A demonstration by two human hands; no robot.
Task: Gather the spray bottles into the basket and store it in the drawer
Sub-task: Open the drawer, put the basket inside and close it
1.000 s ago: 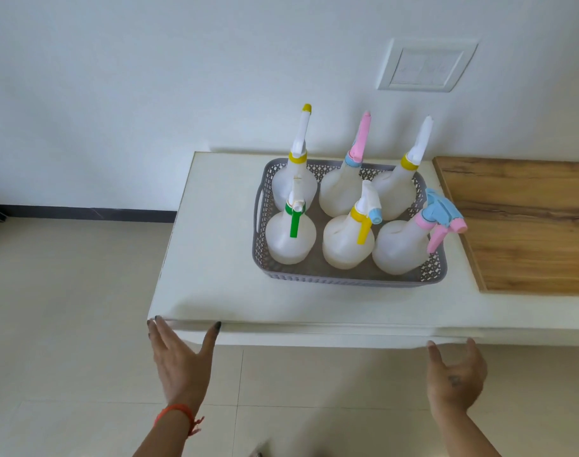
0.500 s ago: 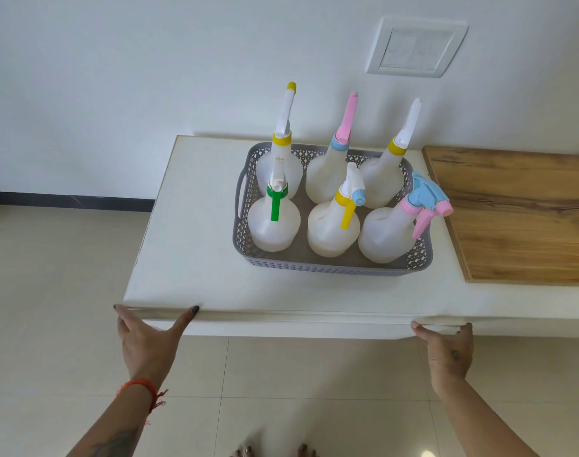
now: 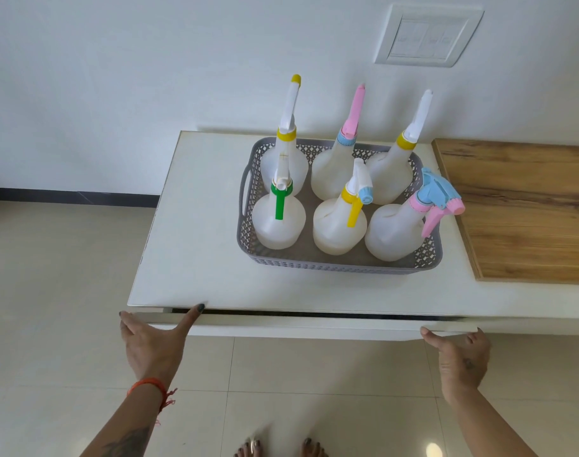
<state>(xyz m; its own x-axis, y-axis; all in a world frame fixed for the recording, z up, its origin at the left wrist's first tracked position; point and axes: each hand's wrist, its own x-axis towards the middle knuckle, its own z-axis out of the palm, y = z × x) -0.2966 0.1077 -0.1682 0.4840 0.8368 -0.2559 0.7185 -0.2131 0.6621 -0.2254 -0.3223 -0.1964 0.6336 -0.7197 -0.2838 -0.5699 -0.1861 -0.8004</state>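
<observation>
A grey perforated basket (image 3: 337, 262) stands on the white cabinet top (image 3: 196, 245) and holds several white spray bottles (image 3: 339, 225) with green, yellow, pink and blue nozzles. Below the top's front edge, the white drawer front (image 3: 298, 325) sticks out a little, with a dark gap behind it. My left hand (image 3: 153, 341) grips the drawer front at its left end, thumb on its top edge. Gripping the right end from below is my right hand (image 3: 459, 357).
A wooden board (image 3: 525, 212) covers the right part of the top, close to the basket. A switch plate (image 3: 426, 36) sits on the white wall behind. Beige tiled floor lies to the left and below, with my toes (image 3: 278, 448) at the bottom.
Both hands rose to the drawer front and took hold of it. The drawer has come out slightly, showing a dark gap under the top.
</observation>
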